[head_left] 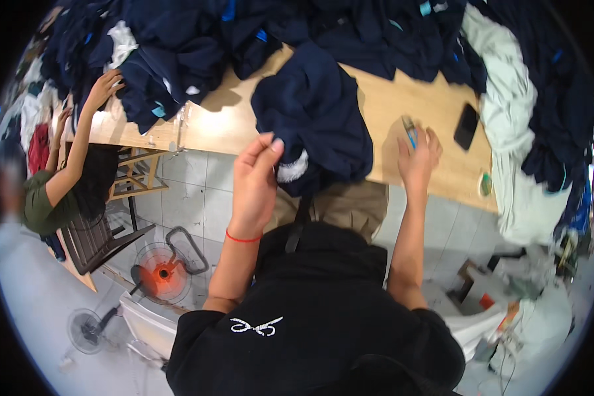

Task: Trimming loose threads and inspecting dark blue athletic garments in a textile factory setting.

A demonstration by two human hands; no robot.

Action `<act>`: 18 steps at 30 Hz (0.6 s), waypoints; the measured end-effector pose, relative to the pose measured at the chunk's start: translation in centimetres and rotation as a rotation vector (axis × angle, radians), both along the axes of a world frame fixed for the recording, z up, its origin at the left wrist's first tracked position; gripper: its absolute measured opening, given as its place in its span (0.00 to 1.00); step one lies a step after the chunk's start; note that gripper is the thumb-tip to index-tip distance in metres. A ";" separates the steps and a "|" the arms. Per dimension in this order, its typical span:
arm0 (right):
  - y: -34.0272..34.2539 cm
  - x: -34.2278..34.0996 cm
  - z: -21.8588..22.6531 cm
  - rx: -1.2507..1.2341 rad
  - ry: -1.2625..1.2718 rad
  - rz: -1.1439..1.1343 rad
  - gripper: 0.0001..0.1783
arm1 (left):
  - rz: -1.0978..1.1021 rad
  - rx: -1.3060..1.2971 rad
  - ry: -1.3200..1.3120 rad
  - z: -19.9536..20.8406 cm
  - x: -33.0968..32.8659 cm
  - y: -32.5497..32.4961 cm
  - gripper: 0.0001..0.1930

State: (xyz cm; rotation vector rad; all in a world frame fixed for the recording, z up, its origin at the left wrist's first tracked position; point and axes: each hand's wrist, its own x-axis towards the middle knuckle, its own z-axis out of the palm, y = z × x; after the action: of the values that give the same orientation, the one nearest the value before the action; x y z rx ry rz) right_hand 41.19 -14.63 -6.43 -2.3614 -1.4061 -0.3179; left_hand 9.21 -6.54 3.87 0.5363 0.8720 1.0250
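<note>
A navy blue garment (317,112) lies bunched on the table in front of me and hangs over its near edge. My left hand (257,175) pinches the garment's edge between thumb and fingertips. Just beside those fingertips a white patch (294,168) shows on the cloth. To the right of the garment, my right hand (421,158) is low over the tabletop. Between its thumb and fingers sits a small tool with a metal end and a blue part, apparently thread snips (410,130), pointing away from me. The palm hides part of its handle.
Navy garments (363,36) heap along the table's (393,99) far side. A black phone (466,126) and pale green cloth (508,132) lie at right. At left, another person's hand (104,89) touches the heap. A brown chair (96,241) and an orange-centred fan (164,272) stand below.
</note>
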 end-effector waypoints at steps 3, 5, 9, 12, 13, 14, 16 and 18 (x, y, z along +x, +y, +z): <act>-0.6 -3.4 4.6 0.223 0.620 0.279 0.25 | -0.006 -0.028 0.160 -0.6 0.4 -1.3 0.07; -0.4 -8.2 9.0 0.274 0.969 0.443 0.25 | -0.086 0.019 0.160 -1.3 1.5 -1.9 0.06; 1.3 -13.3 13.5 0.240 0.815 0.566 0.23 | -0.242 0.211 0.136 0.4 2.9 -1.8 0.11; 2.2 -13.0 13.2 0.263 0.685 0.586 0.20 | -0.261 0.358 0.096 1.9 2.1 -1.6 0.14; 2.8 -12.9 13.2 0.344 0.642 0.638 0.12 | -0.258 0.396 0.162 1.6 2.0 -1.5 0.14; 3.1 -12.7 13.1 0.354 0.641 0.662 0.12 | -0.222 0.458 0.197 2.1 1.6 -1.2 0.12; 3.1 -11.8 12.8 0.319 0.660 0.514 0.04 | -0.231 0.504 0.313 0.8 0.7 0.2 0.11; 3.8 -11.0 9.4 0.406 0.686 0.515 0.02 | -0.136 0.585 0.357 1.0 0.0 2.3 0.09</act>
State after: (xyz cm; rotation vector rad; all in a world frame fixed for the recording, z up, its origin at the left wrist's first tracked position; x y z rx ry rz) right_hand 30.23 -10.83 2.93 -1.4913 -1.3614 0.3000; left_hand 9.18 -4.19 4.90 1.2861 0.8245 1.0737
